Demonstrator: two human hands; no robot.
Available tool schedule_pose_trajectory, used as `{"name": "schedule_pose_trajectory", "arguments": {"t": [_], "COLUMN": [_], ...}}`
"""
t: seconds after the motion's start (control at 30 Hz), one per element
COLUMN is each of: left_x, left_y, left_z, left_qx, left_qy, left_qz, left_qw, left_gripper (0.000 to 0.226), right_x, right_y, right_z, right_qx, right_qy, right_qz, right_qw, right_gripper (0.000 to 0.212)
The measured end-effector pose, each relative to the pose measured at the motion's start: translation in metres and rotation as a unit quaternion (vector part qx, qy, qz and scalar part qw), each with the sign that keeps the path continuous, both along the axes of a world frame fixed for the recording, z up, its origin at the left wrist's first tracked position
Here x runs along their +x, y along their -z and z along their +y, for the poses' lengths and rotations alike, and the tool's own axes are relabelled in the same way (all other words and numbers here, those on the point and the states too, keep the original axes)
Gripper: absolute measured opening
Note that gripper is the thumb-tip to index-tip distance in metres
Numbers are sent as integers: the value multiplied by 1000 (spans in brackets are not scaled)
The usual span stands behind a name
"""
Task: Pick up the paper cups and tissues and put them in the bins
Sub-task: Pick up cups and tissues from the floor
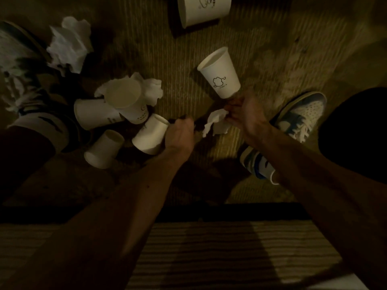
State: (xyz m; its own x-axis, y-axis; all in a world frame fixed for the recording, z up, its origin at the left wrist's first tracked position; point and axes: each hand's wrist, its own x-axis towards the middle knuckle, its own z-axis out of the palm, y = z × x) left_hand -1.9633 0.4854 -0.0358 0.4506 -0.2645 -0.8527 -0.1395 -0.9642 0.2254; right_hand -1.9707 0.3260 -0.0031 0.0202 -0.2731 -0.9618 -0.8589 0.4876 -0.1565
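My left hand (180, 136) grips a white paper cup (149, 136) lying on its side on the dim carpet. My right hand (244, 114) holds a printed white paper cup (219, 73) by its base, mouth tilted up and to the left, and also pinches a crumpled tissue (214, 122). To the left, three more cups (123, 101) (94, 114) (104, 149) lie in a pile with a tissue (151, 91) behind them. A large crumpled tissue (70, 46) lies at the far left.
A white printed bin or big cup (204, 10) on a dark base lies at the top. A blue and white sneaker (297, 122) stands on the right, another person's shoe (39, 124) on the left. A striped surface (209, 252) fills the bottom.
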Motion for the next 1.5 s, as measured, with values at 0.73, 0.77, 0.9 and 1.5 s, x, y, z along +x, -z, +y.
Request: {"name": "schedule_pose_trajectory", "arguments": {"t": [0.73,0.77,0.9,1.5], "left_x": [52,57,64,146], "left_y": [-74,-72,-67,-45], "left_z": [-40,-39,-39,-47], "left_qx": [-104,-93,-101,-216], "left_qy": [-694,-702,-636,-376], "left_qz": [118,99,44,-46], "left_qw": [702,699,764,900], "left_gripper": [42,47,62,34], "right_x": [63,65,69,56], "right_y": [-64,-62,-55,14], "right_z": [28,29,24,6], "right_qx": [174,175,200,-78], "right_qy": [64,54,54,-426], "right_qz": [-80,-88,-105,-49], "right_qw": [979,979,973,900], "right_gripper": [53,54,59,97]}}
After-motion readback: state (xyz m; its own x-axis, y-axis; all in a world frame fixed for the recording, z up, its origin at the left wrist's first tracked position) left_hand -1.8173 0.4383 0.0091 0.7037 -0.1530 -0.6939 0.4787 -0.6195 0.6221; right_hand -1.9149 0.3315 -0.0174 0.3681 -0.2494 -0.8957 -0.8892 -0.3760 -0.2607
